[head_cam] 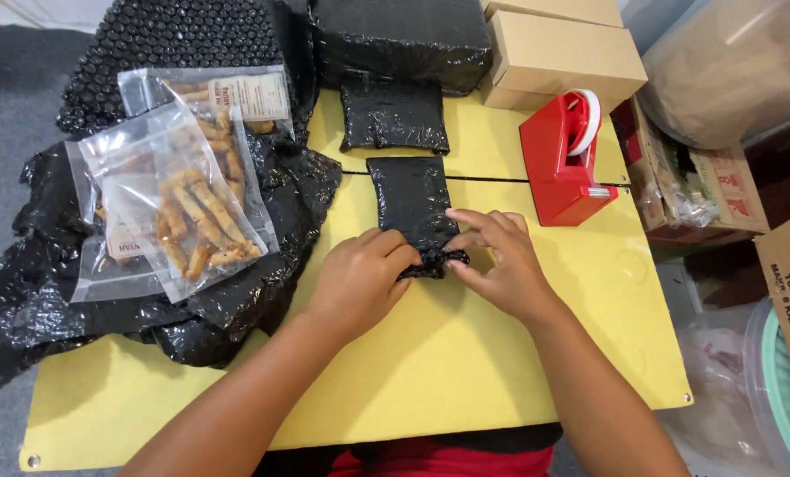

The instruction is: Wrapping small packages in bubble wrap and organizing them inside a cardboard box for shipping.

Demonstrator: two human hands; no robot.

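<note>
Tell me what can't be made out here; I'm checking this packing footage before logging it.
Head view only:
- Contents of the black parcel: opaque wrap hides them.
- Its near end: covered by left hand and right hand.
- Green tub: cut off by the right edge.

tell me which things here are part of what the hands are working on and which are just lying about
In hand: left hand, right hand, black bubble-wrap parcel, yellow table.

Lying about: snack bags, red tape dispenser, cardboard boxes, second wrapped parcel, loose black bubble wrap.
</note>
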